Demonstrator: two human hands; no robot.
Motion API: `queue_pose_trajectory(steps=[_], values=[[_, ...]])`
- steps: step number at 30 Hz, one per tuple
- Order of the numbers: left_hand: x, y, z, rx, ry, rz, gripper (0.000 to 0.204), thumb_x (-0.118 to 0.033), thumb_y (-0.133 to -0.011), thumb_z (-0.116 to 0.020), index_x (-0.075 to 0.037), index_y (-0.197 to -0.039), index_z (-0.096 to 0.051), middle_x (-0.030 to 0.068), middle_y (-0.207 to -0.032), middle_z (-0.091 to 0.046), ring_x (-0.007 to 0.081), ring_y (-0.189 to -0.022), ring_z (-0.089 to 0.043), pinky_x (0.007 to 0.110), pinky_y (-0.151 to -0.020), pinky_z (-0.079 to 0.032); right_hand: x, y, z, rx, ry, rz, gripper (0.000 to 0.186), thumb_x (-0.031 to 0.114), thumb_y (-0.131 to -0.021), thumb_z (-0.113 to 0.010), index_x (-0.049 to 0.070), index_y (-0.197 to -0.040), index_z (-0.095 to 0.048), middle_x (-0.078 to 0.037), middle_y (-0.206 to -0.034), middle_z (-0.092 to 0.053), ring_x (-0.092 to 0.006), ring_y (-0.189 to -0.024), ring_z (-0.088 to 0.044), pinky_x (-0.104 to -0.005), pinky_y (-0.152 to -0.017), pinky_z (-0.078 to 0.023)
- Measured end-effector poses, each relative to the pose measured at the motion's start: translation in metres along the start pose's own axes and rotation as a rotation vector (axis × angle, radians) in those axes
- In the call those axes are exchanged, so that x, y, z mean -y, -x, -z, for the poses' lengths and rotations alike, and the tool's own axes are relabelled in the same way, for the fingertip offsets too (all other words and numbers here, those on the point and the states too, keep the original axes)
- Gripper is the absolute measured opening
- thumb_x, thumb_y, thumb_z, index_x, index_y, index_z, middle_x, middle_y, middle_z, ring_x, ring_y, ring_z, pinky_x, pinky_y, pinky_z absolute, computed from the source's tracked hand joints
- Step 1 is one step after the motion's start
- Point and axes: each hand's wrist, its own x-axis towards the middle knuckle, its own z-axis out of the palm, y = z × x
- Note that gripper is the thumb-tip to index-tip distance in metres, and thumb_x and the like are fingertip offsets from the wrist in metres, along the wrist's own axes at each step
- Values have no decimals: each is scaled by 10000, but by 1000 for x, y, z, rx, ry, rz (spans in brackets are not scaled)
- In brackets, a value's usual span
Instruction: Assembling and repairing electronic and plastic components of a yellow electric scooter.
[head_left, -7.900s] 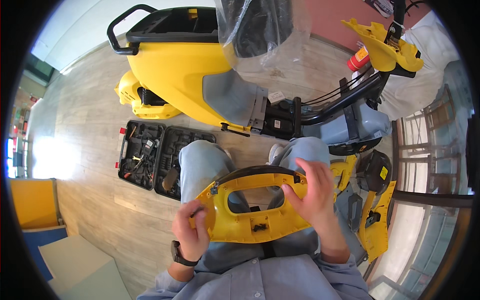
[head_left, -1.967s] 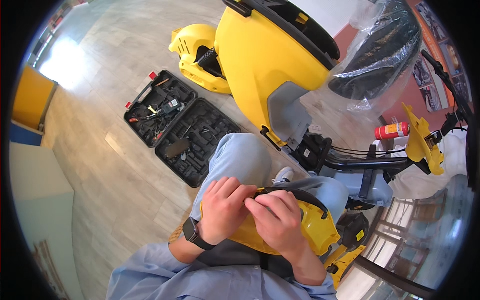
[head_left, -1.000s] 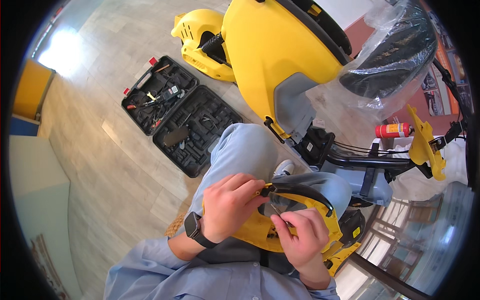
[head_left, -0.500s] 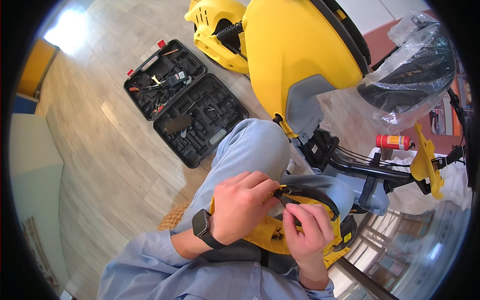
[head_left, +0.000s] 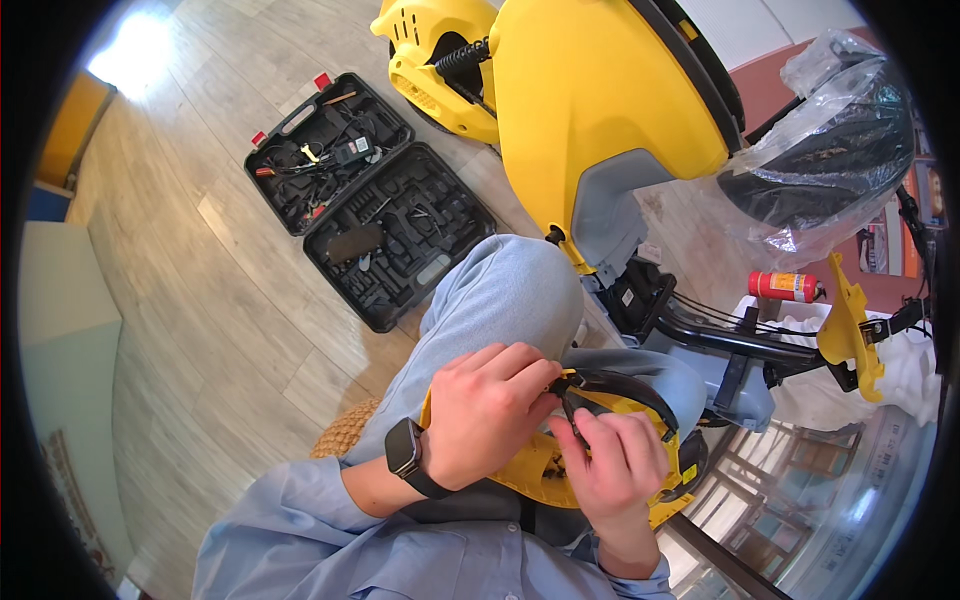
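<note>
A yellow plastic scooter cover, seen from its hollow inner side, lies across my lap. Along its far edge runs a curved black part. My left hand, with a black watch on its wrist, is closed with its fingertips at the far edge of the cover, by a small black fitting. Just right of it, my right hand pinches a thin black piece that runs up to the left fingertips. The fingers hide most of that piece, so its kind is unclear.
A black tool case lies unfolded on the wooden floor, holding cables and tools. Ahead stands a yellow scooter body with its black frame tube exposed. To the right are a plastic-wrapped black seat and a red fire extinguisher.
My right hand has turned a little, and more of the thin black piece shows between the hands. The left hand keeps its hold. The whole view has shifted slightly.
</note>
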Motion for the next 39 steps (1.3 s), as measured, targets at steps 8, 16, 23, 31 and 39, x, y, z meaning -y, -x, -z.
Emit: queue_pose_trajectory(steps=[8, 16, 23, 31, 39], values=[[1, 1, -2, -20, -4, -21, 250, -164, -654, -796, -116, -874, -689, -6, -856, -643, 189, -752, -636, 324, -635, -506, -6, -6, -3, 212, 311, 16, 370, 321, -908, -696, 98, -687, -501, -45, -704, -445, -224, -608, -462, -333, -488, -363], [3, 2, 0, -2, -9, -24, 273, -180, -647, -802, -117, -885, -683, -7, -862, -643, 187, -763, -639, 323, -639, -505, -18, -9, -10, 183, 134, 63, 331, 324, -949, -605, 105, -752, -454, -61, -752, -445, -245, -687, -472, -394, -599, -356], [5, 3, -2, -21, -25, -51, 275, -176, -653, -798, -118, -895, -682, -7, -865, -642, 184, -769, -640, 321, -636, -499, -13, -11, -3, 332, 274, 106, 321, 322, -942, -626, 108, -778, -451, -57, -732, -450, -243, -682, -476, -394, -601, -352], [4, 3, -1, -13, -14, -47, 294, -162, -641, -793, -115, -908, -681, -6, -867, -644, 188, -778, -641, 322, -647, -507, -22, -16, -10, 252, 144, 105, 319, 289, -919, -649, 119, -727, -459, -27, -690, -451, -225, -680, -476, -400, -605, -347], [5, 3, -2, -16, -39, -57, 291, -162, -655, -792, -115, -918, -677, -5, -873, -644, 189, -782, -642, 320, -647, -504, -18, -13, -15, 234, 140, 94, 268, 266, -882, -672, 118, -761, -484, -27, -703, -454, -228, -667, -477, -397, -611, -352]])
